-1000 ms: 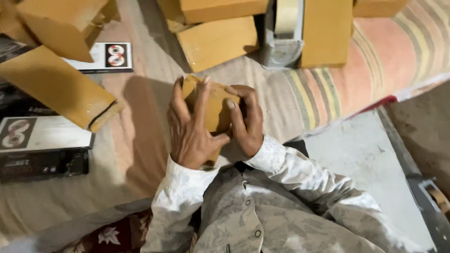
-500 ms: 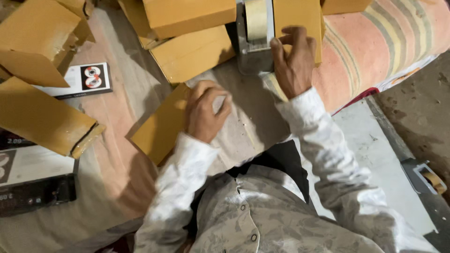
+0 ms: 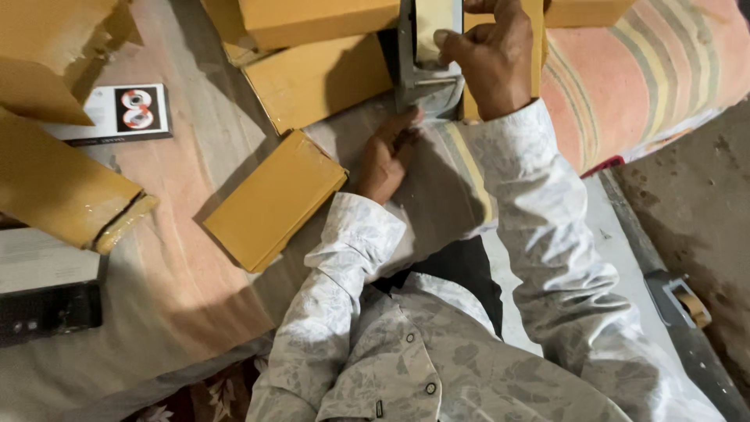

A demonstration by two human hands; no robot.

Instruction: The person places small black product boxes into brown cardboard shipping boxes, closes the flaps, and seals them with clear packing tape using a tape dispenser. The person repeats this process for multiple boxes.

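In the head view the right hand (image 3: 492, 59) is curled over the top of the grey tape dispenser (image 3: 426, 55), fingers pinching at the tape roll, while the left hand (image 3: 388, 152) lies half-open with its fingertips at the dispenser's lower edge, on the striped cloth (image 3: 625, 86). To do this well, the left hand should steady the base while the right draws the tape straight — not sideways. The yellow box (image 3: 273, 199) lies just beside the left hand.

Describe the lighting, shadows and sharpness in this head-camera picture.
Head view: warm, dim light from the upper side; the right hand on the tape dispenser and the left hand below it are sharp; the yellow box throws a soft shadow toward the lower right; the left edge falls dark; mild wide-angle bending at the borders.
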